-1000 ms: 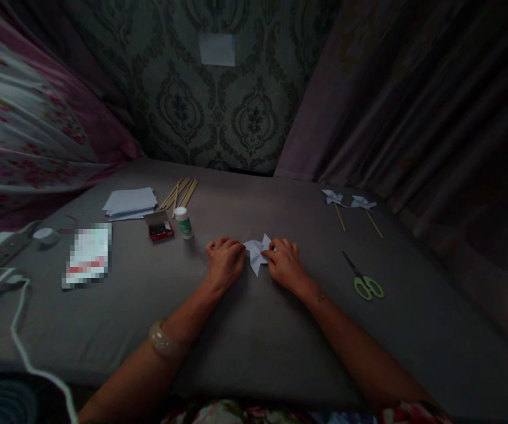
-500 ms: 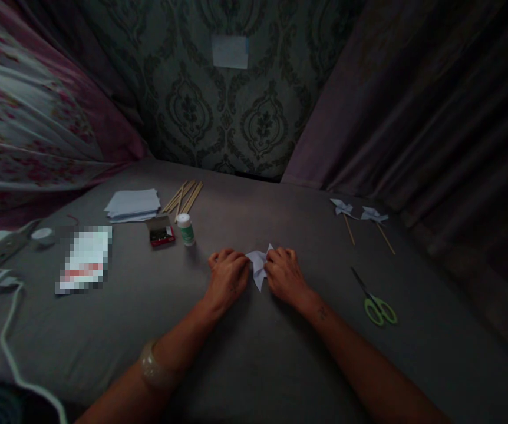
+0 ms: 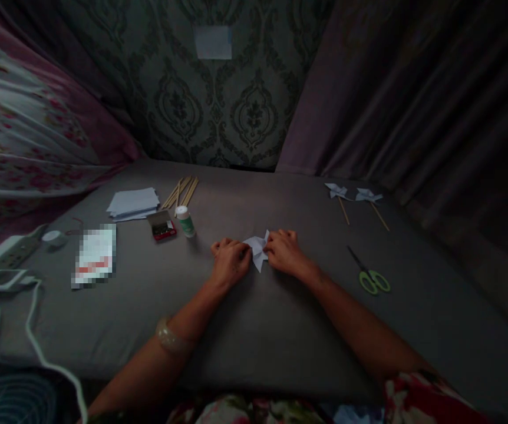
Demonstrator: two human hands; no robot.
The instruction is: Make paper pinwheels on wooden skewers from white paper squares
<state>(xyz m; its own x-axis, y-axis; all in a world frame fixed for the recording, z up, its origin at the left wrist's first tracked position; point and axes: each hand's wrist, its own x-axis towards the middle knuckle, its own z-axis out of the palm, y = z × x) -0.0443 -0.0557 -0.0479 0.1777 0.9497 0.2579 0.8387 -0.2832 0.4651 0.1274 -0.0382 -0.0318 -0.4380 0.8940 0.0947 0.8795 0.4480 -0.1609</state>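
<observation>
A small white paper pinwheel (image 3: 258,248) with pointed, folded blades is between my two hands, low over the grey cloth. My left hand (image 3: 231,259) pinches its left blade, fingers closed and curled. On the other side my right hand (image 3: 284,252) grips the right part of the paper, hiding some of it. Two finished-looking pinwheels on sticks, one nearer (image 3: 337,191) and one further right (image 3: 369,195), lie at the right back. Green-handled scissors (image 3: 372,281) rest to the right of my right hand, blades pointing away.
A white-capped glue bottle (image 3: 185,224) stands left of my hands, beside an open red box (image 3: 163,229) of small metal pieces. Behind them lie several wooden sticks (image 3: 187,191) and a stack of white paper (image 3: 134,203). A power strip (image 3: 13,253) with a white cable lies far left.
The camera view has tipped down and shifted slightly, bringing my clothing and more of the fan into sight. Both hands keep hold of the paper pinwheel, with little change of grip.
</observation>
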